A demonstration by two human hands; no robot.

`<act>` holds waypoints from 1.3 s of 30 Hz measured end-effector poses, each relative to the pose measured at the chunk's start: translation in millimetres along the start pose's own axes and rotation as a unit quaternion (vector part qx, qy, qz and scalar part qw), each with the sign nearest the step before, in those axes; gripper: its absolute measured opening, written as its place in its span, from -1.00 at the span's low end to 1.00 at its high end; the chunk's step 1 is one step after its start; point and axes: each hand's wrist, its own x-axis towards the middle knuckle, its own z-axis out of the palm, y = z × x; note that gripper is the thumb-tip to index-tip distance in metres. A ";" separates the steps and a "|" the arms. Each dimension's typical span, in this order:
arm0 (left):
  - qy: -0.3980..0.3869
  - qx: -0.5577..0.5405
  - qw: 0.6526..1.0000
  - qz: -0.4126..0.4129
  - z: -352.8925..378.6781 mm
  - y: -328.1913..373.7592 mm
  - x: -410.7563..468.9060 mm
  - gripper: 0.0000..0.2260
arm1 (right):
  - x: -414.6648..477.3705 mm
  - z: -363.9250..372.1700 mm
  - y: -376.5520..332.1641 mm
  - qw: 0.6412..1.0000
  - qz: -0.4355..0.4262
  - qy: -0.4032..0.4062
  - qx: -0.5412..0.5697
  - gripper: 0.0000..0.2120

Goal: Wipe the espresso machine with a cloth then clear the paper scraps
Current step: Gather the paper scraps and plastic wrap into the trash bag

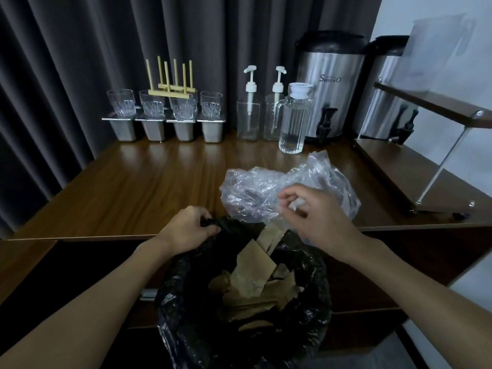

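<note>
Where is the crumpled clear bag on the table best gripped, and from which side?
Probably pinch a raised fold at the near edge of the clear bag, from above: it lies loose and crumpled, with no stiff part, and that edge is closest to the black bin liner.

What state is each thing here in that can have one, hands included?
left hand, grips the rim of the black bin bag.
right hand, pinches a white scrap.
black bin bag, open.
brown paper scraps, inside the bin bag.
clear plastic bag, crumpled on the table.
glass pitcher, upright, lid on, little water.
</note>
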 end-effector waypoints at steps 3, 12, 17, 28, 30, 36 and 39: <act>0.002 -0.001 1.000 0.000 0.2 0.4 -0.7 -0.84 | 17.6 -6.1 2.9 0.992 -0.028 0.039 -0.113 -0.71; 0.008 -0.020 1.000 -0.005 2.3 -3.3 1.3 -0.83 | 62.1 10.0 30.4 0.970 0.122 -0.186 -0.098 0.04; 0.019 -0.032 0.999 -0.008 5.7 -8.9 3.5 -0.82 | 53.1 11.7 36.5 0.974 0.140 -0.170 -0.048 -0.20; 0.000 -0.063 0.997 0.037 0.3 -10.6 2.6 -0.84 | 13.3 -19.6 4.4 0.917 0.110 -0.376 0.072 -0.48; 0.009 -0.061 0.998 0.012 2.0 -10.9 4.7 -0.84 | 6.7 -11.3 2.5 0.894 0.113 -0.428 0.071 -0.51; 0.010 -0.065 0.998 0.009 4.3 -13.2 5.8 -0.81 | 5.2 -22.2 -23.4 0.903 0.077 -0.422 0.033 -0.52; 0.014 -0.063 0.998 0.010 5.7 -15.1 6.4 -0.81 | 8.7 -40.4 -48.5 0.963 0.037 -0.242 0.112 -0.64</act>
